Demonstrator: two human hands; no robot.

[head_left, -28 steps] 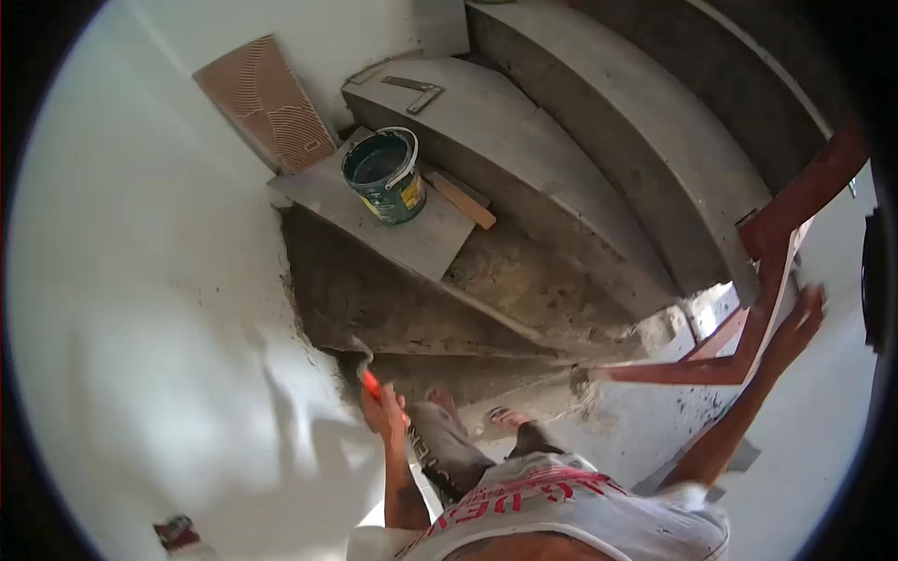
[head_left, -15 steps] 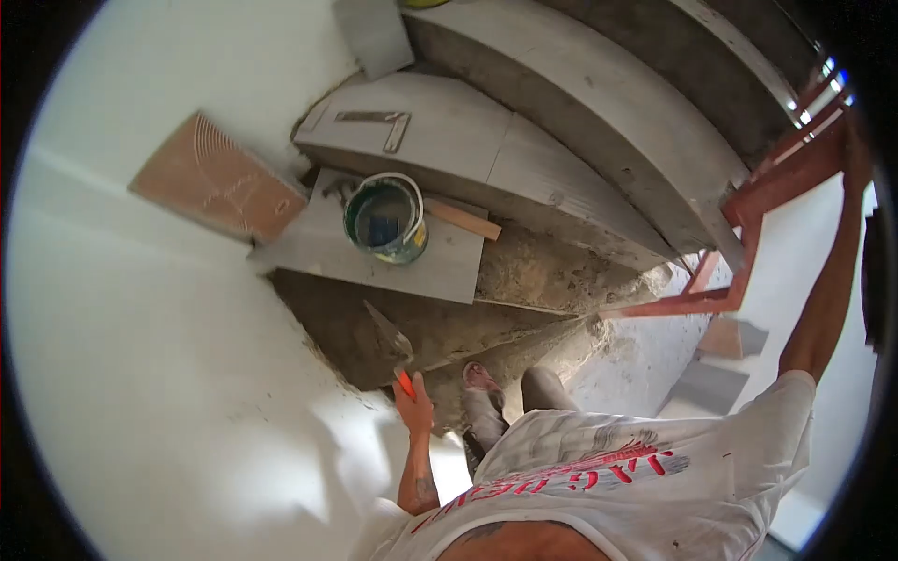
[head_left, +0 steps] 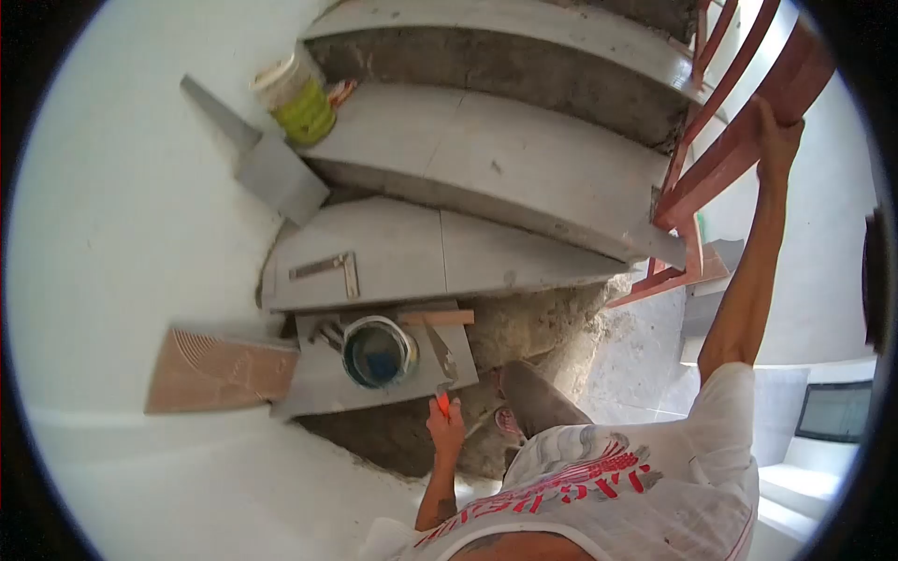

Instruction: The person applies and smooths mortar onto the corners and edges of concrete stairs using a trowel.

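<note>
Gripping a trowel just right of the bucket, the left hand is closed, while the right hand clasps the far railing.

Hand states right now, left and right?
Left hand: closed on trowel.
Right hand: closed on red stair railing.

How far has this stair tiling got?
Done: the upper steps already wear smooth grey tiles. In hand: the left hand grips a red-handled trowel beside the bucket, which stands on a loose tile; the right hand holds the red railing. Left: the lowest step looks bare and rough, and a spare tile rests unlaid, ribbed back up.
</note>
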